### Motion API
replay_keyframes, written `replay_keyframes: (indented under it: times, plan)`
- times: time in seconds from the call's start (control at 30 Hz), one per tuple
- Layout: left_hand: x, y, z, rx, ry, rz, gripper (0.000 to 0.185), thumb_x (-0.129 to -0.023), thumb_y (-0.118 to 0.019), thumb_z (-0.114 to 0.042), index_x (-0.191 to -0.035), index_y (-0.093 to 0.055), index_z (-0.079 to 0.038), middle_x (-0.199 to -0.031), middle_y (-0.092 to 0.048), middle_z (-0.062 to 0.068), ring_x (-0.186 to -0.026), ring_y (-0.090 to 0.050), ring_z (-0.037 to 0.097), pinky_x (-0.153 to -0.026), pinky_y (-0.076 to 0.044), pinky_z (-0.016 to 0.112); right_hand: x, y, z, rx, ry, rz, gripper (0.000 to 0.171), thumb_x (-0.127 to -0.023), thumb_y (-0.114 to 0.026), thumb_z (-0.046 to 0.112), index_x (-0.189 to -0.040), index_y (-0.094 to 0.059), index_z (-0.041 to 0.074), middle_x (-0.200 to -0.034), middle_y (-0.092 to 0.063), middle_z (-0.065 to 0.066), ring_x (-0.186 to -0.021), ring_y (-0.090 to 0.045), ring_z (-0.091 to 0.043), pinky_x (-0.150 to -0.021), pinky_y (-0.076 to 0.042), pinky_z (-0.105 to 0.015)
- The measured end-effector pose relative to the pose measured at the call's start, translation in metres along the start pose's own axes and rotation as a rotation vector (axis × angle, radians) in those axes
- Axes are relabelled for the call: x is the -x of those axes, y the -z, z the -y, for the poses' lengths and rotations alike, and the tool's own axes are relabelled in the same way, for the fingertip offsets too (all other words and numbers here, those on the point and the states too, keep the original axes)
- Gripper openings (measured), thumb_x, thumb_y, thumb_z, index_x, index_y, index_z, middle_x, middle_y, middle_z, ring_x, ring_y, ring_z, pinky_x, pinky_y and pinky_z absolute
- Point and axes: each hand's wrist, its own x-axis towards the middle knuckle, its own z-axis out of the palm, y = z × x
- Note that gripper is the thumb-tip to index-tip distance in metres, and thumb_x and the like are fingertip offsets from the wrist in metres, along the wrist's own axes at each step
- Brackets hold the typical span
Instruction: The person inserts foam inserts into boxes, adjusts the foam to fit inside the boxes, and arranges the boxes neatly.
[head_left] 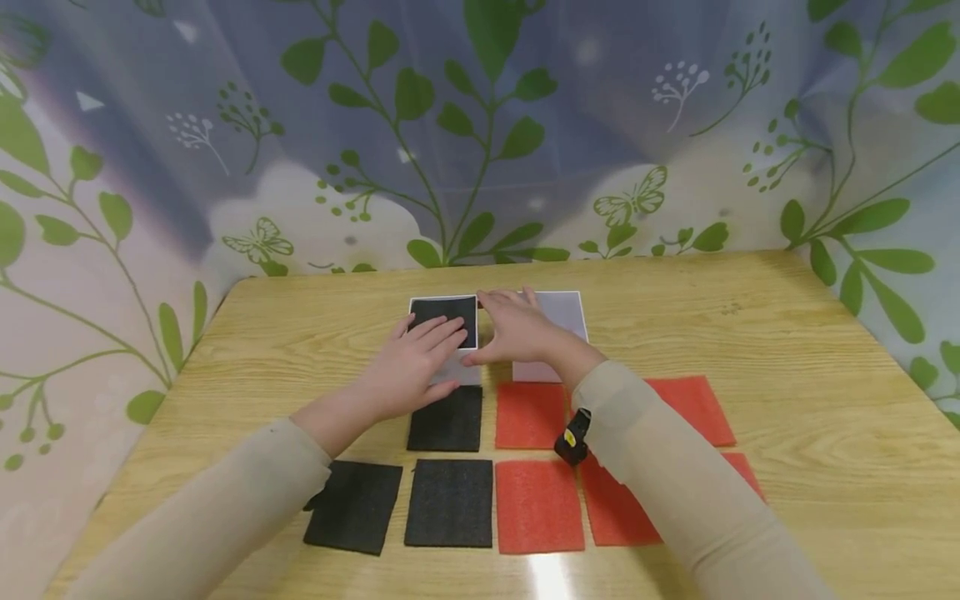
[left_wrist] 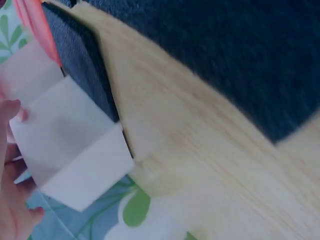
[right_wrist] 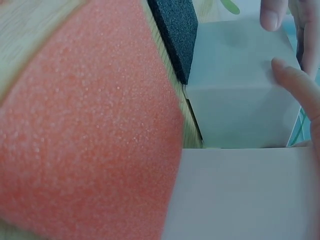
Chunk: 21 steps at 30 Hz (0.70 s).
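Note:
A white box (head_left: 459,367) stands near the table's back, with a black foam square (head_left: 427,310) lying inside its white top rim. My left hand (head_left: 412,367) rests flat over that square, fingers straight and pointing away to the right, its thumb out in front of the box. My right hand (head_left: 521,329) holds the same box at its right side. Its thumb (right_wrist: 290,80) is against the front face and its fingers reach round to the back corner. A second white box (head_left: 536,372) sits just to the right, partly covered by the right hand.
In front of the boxes lie several black foam squares (head_left: 448,504) at left and several red foam squares (head_left: 540,508) at right, some under the right sleeve (head_left: 652,450). A leaf-patterned curtain (head_left: 465,125) hangs behind the wooden table (head_left: 795,350).

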Motion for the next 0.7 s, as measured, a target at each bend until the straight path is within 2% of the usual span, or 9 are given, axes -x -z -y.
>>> replay_keyframes:
  times: [0.13, 0.23, 0.4, 0.5, 0.63, 0.7]
  plan:
    - [0.008, 0.006, 0.009, -0.042, 0.101, 0.008, 0.063, -0.087, -0.063, -0.043, -0.133, -0.051, -0.003, -0.139, -0.045, 0.013, -0.127, -0.041, 0.03, -0.104, -0.024, 0.057, 0.0, 0.0, 0.0, -0.001, 0.004, 0.002, 0.108, -0.072, -0.067, 0.063, -0.149, -0.018, 0.006, -0.148, -0.032, -0.007, -0.139, -0.016, -0.026, -0.109, 0.006, -0.051]
    - [0.015, 0.007, 0.016, -0.073, 0.152, 0.012, 0.061, -0.086, -0.063, -0.044, -0.13, -0.054, -0.002, -0.136, -0.049, 0.013, -0.126, -0.043, 0.03, -0.103, -0.025, 0.057, 0.0, 0.0, 0.0, 0.004, 0.009, 0.001, 0.108, -0.072, -0.067, 0.063, -0.149, -0.018, 0.005, -0.148, -0.032, -0.008, -0.139, -0.016, -0.027, -0.109, 0.006, -0.051]
    - [0.022, 0.006, 0.023, -0.091, 0.149, 0.009, 0.062, -0.087, -0.061, -0.045, -0.131, -0.053, -0.002, -0.136, -0.049, 0.012, -0.126, -0.043, 0.029, -0.104, -0.025, 0.056, 0.0, 0.001, -0.001, 0.016, 0.002, -0.003, 0.108, -0.072, -0.067, 0.064, -0.149, -0.019, 0.005, -0.149, -0.029, -0.009, -0.139, -0.017, -0.027, -0.109, 0.005, -0.051]
    - [0.025, 0.004, 0.025, -0.079, 0.123, -0.064, 0.057, -0.086, -0.064, -0.041, -0.127, -0.057, -0.002, -0.134, -0.05, 0.013, -0.124, -0.044, 0.03, -0.103, -0.026, 0.056, 0.0, 0.001, -0.001, 0.009, 0.004, -0.001, 0.108, -0.072, -0.067, 0.064, -0.149, -0.019, 0.005, -0.149, -0.029, -0.009, -0.139, -0.017, -0.027, -0.109, 0.005, -0.051]
    - [0.029, 0.002, 0.027, -0.065, 0.074, -0.21, 0.042, -0.083, -0.069, -0.033, -0.111, -0.067, -0.002, -0.125, -0.057, 0.014, -0.12, -0.048, 0.031, -0.102, -0.028, 0.056, 0.0, 0.001, 0.0, 0.0, 0.005, 0.005, 0.108, -0.072, -0.067, 0.063, -0.149, -0.019, 0.005, -0.149, -0.029, -0.009, -0.139, -0.017, -0.027, -0.109, 0.007, -0.05]
    - [0.031, 0.001, 0.028, -0.077, 0.049, -0.253, 0.036, -0.083, -0.069, -0.032, -0.105, -0.07, -0.003, -0.121, -0.06, 0.014, -0.117, -0.05, 0.031, -0.101, -0.03, 0.056, 0.0, 0.001, 0.0, 0.003, 0.001, 0.004, 0.108, -0.072, -0.067, 0.063, -0.149, -0.019, 0.005, -0.149, -0.029, -0.009, -0.139, -0.017, -0.027, -0.109, 0.007, -0.05]
